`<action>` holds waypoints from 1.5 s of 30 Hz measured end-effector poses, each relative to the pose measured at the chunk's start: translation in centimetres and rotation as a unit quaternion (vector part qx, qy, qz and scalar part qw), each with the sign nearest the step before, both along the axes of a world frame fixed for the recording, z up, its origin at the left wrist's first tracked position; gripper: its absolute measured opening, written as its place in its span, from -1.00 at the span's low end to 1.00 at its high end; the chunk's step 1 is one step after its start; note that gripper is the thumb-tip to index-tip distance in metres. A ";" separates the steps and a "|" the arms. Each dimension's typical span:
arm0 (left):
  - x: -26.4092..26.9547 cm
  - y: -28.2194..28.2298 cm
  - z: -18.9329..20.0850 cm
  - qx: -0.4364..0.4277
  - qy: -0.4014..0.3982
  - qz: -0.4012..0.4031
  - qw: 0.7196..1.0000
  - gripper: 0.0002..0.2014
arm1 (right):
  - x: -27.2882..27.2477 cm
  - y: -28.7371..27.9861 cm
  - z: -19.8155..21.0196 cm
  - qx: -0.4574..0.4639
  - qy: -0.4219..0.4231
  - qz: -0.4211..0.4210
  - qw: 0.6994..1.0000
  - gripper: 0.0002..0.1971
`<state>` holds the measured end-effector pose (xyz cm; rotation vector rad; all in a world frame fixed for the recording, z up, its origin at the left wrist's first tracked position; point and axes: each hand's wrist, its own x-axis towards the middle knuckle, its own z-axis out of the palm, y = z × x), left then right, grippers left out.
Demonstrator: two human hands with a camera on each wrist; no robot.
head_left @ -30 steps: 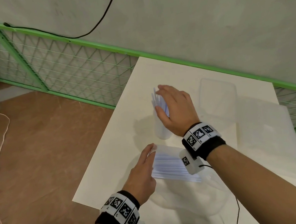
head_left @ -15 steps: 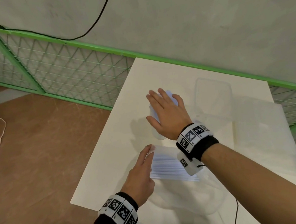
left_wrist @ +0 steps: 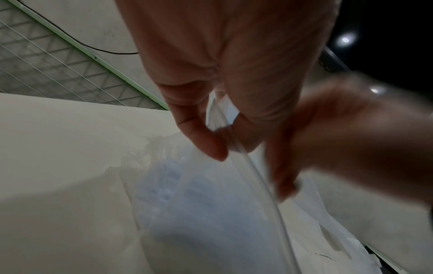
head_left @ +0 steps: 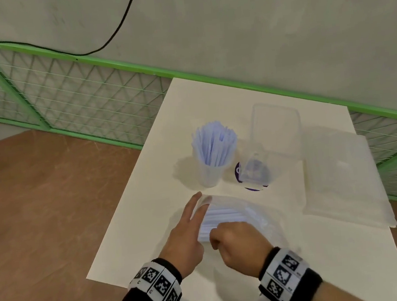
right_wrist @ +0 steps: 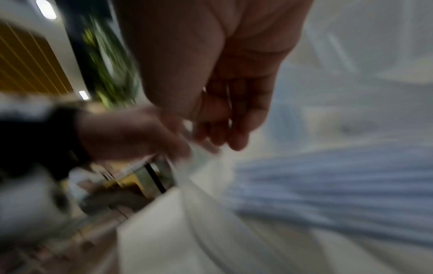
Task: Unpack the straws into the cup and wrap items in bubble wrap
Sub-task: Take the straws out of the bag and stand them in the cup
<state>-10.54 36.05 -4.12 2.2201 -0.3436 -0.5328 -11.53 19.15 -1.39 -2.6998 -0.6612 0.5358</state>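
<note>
A clear cup (head_left: pixel 209 176) stands mid-table with a fan of pale blue straws (head_left: pixel 214 146) in it. In front of it a clear plastic straw bag (head_left: pixel 249 214) lies flat, more straws (right_wrist: pixel 339 185) inside. My left hand (head_left: pixel 188 231) is at the bag's left end; in the left wrist view its thumb and a finger pinch the bag's edge (left_wrist: pixel 236 148). My right hand (head_left: pixel 235 239) sits just right of it, fingers curled down onto the bag's open end; that wrist view is blurred.
A clear lidded box (head_left: pixel 275 130) lies behind the cup. A small clear item on a purple disc (head_left: pixel 253 173) sits right of the cup. Bubble wrap sheets (head_left: pixel 340 175) cover the table's right side. The white table (head_left: pixel 149 203) ends close on the left.
My right hand left the cup of straws and came back to the bag, beside my left hand. The left hand stayed at the bag's end.
</note>
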 end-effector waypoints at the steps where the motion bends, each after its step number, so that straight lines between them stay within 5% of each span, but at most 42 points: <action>1: 0.0 -0.3 0.1 -0.012 -0.002 -0.003 1.000 0.13 | -0.1 -0.5 -1.8 -0.045 0.023 -0.015 0.999 -0.66; 6: -0.3 -1.3 0.0 -0.020 -0.020 -0.012 1.000 0.09 | -0.4 -1.2 -7.7 -0.130 -0.004 -0.073 0.989 -0.48; 14: -1.1 -0.8 0.2 -0.001 -0.035 -0.002 0.999 0.08 | -0.6 -0.4 -10.4 -0.174 -0.047 -0.089 0.980 -0.46; 19: -1.5 -0.3 0.3 0.001 -0.026 0.005 1.000 0.07 | -0.3 -0.2 -10.4 -0.193 -0.089 -0.076 0.974 -0.57; 25: -1.7 -0.2 0.6 -0.003 -0.019 0.011 1.000 0.05 | 0.1 -0.1 -10.0 -0.207 -0.044 -0.069 0.975 -0.77; 45: -2.5 -0.2 0.6 -0.009 -0.005 0.019 1.000 0.03 | 1.0 0.9 -8.6 -0.268 0.031 -0.017 0.963 -0.77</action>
